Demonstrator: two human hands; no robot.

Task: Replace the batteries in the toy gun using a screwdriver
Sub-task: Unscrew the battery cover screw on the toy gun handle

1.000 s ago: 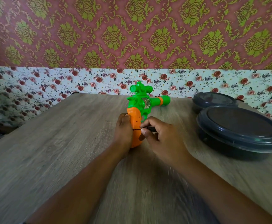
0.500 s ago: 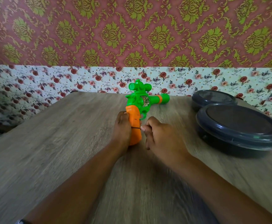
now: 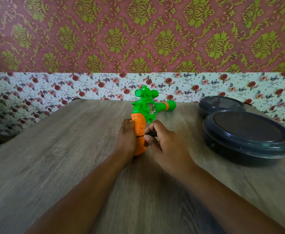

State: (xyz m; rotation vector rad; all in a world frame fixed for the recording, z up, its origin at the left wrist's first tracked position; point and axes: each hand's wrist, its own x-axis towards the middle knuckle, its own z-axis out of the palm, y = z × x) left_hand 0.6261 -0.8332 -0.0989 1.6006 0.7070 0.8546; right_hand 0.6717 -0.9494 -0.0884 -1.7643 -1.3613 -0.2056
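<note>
A toy gun (image 3: 146, 108) with a green body, a scope and an orange grip lies on the wooden table (image 3: 53, 157), barrel pointing right. My left hand (image 3: 127, 137) grips the orange grip from its left side. My right hand (image 3: 165, 146) pinches a small black screwdriver (image 3: 151, 134), whose thin shaft points left across the middle of the orange grip. Most of the screwdriver's handle is hidden inside my fingers. No batteries are visible.
Two round dark lidded containers stand at the right, a large one (image 3: 246, 137) near and a smaller one (image 3: 221, 105) behind it. A floral papered wall (image 3: 138, 48) rises just behind the table's far edge.
My right hand has shifted at the orange grip and the black screwdriver tip shows again against it, after being hidden half a second ago. My left hand keeps its hold.
</note>
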